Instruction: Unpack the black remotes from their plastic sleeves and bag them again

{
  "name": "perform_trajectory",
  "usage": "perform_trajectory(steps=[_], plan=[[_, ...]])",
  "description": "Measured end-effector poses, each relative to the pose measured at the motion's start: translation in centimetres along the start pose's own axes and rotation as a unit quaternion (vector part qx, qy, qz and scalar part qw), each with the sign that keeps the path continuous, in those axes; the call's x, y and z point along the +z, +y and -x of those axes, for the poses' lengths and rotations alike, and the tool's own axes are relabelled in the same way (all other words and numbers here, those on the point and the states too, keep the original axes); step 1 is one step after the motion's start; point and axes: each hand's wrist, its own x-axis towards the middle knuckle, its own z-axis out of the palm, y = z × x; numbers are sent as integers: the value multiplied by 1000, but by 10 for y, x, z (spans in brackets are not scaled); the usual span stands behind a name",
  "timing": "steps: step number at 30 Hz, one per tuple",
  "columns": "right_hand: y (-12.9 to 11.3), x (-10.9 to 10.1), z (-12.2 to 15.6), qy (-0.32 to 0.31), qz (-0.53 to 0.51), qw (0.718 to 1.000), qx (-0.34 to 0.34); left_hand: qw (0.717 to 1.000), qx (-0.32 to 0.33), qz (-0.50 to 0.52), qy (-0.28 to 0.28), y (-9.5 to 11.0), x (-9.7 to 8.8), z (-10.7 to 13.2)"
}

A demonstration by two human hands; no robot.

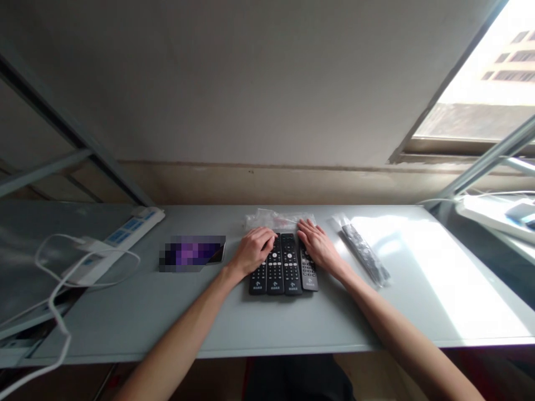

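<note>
Several black remote controls (283,272) lie side by side on the grey table (267,323), buttons up. My left hand (253,249) rests on the top of the leftmost remote with its fingers curled over it. My right hand (318,245) lies flat on the top of the rightmost remote, fingers stretched out. Just behind both hands is a crumpled clear plastic bag (276,219). To the right, another remote sealed in a clear plastic sleeve (365,254) lies at an angle, apart from my right hand.
A phone with a blurred screen (193,253) lies left of the remotes. A white power strip (121,236) with a plugged charger and white cable (62,289) sits at far left. White items (497,214) lie on a neighbouring surface at right, under the window.
</note>
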Motion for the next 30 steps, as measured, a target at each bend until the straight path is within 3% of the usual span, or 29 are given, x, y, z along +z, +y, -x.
perform_trajectory(steps=[10,17,30], plan=[[4,-9,0,162,-128,978,-23,999,-4,-30,35,-5,-5,-1],[-7,-16,6,224,-220,949,-18,999,-15,-29,42,-8,-4,0],[-21,-24,12,351,-293,888,45,999,-1,-25,45,-7,-4,3]])
